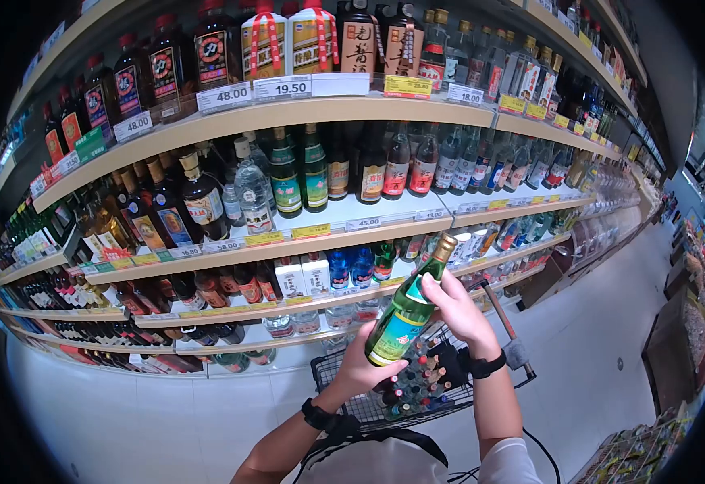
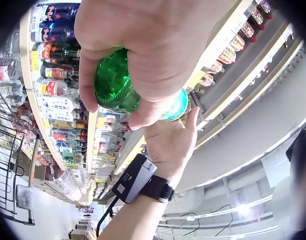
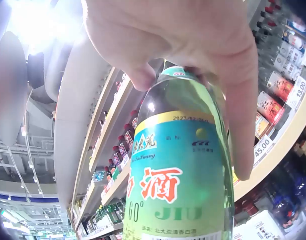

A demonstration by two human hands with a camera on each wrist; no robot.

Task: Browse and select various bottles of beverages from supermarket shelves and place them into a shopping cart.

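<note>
Left hand (image 1: 359, 365) is gripping green bottle (image 1: 401, 324) near base | right hand (image 1: 455, 305) is holding its neck | bottle is slanting above cart (image 1: 461, 399) | other bottles (image 1: 286, 181) are lining shelves (image 1: 324, 219)

Between my left hand (image 1: 359, 365) and right hand (image 1: 457, 310), seen remotely, a tilted bottle (image 1: 401, 327) fills the space. Below, a cart (image 1: 449, 406) crowded with upright bottles blocks the way down; its handle (image 1: 499, 310) rises just beside the right wrist. The floor (image 1: 199, 403) offers passage left of it. Ahead, close-set shelf bottles (image 1: 421, 169) leave a narrow front strip of shelf (image 1: 320, 218).
</note>
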